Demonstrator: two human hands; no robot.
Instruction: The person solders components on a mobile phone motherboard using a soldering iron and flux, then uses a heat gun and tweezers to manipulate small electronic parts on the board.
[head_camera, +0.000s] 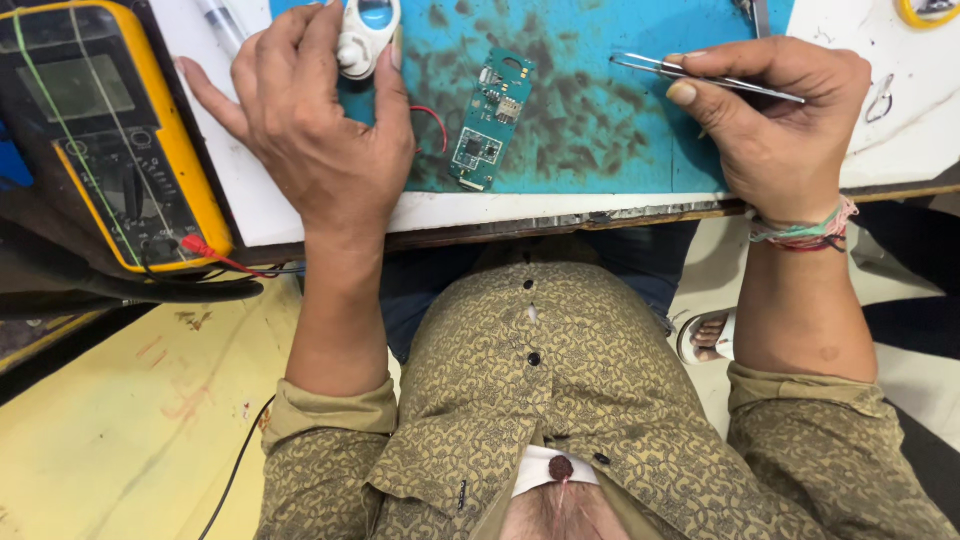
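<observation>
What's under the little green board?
The green circuit board lies on a stained blue mat, with a red wire beside it. Whatever sits beneath the board itself is covered.

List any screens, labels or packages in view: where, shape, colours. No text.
Multimeter: far left on the bench, yellow casing with dark face, tilted; its rectangular grey-green screen near the top looks blank.
White and blue device: top centre, in the left hand, rounded blue window.
No packages or signs visible.
</observation>
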